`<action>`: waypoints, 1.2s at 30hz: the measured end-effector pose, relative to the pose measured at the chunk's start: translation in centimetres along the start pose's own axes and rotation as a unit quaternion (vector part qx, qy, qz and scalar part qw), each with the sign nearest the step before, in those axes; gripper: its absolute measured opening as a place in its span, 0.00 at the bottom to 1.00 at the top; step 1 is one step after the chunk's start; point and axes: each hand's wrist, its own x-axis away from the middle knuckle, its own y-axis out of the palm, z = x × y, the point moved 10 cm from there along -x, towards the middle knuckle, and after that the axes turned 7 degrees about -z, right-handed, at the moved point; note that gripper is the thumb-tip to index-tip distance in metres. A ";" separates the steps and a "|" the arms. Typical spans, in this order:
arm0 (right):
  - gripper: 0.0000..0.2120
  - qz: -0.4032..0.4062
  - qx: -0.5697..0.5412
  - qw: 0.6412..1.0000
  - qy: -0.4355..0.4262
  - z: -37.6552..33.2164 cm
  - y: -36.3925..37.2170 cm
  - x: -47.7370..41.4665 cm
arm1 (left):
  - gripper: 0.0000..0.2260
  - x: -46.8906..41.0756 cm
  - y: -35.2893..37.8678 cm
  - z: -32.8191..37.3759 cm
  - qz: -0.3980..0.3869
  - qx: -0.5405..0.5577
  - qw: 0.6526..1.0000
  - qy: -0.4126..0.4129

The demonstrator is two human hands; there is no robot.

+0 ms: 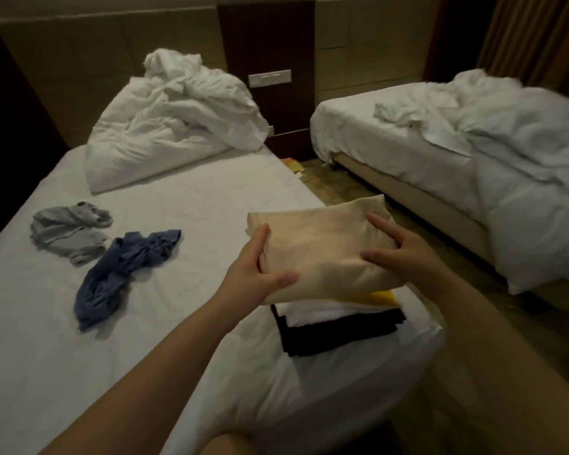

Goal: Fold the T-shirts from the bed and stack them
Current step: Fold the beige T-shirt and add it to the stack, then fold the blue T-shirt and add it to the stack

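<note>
Left hand and right hand clasp a folded cream cotton T-shirt, fingers curled round its side edges, directly over the stack of folded yellow, white and black shirts; a crumpled blue T-shirt lies left of the left fingers.

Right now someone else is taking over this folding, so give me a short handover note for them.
Hands: left hand and right hand both grip the folded beige T-shirt, one at each side, over the stack near the corner of the bed.
Done: the stack already holds folded yellow, white and black layers.
Left: set the beige one on top, then fold and stack the crumpled blue T-shirt and grey T-shirt lying further up the bed.
</note>
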 end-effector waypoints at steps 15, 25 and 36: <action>0.33 -0.068 0.055 0.990 0.108 11.8 -0.4 -9.0 | 0.42 -8.9 4.3 -7.4 -0.026 -0.109 0.985 -0.133; 0.36 -0.141 0.252 0.948 0.138 15.3 3.4 -9.5 | 0.55 -7.3 4.9 -11.6 -0.052 -0.183 0.965 -0.182; 0.30 0.029 0.447 0.892 -0.052 1.1 4.8 -5.5 | 0.31 -5.1 2.0 -1.1 0.064 -0.252 0.966 -0.007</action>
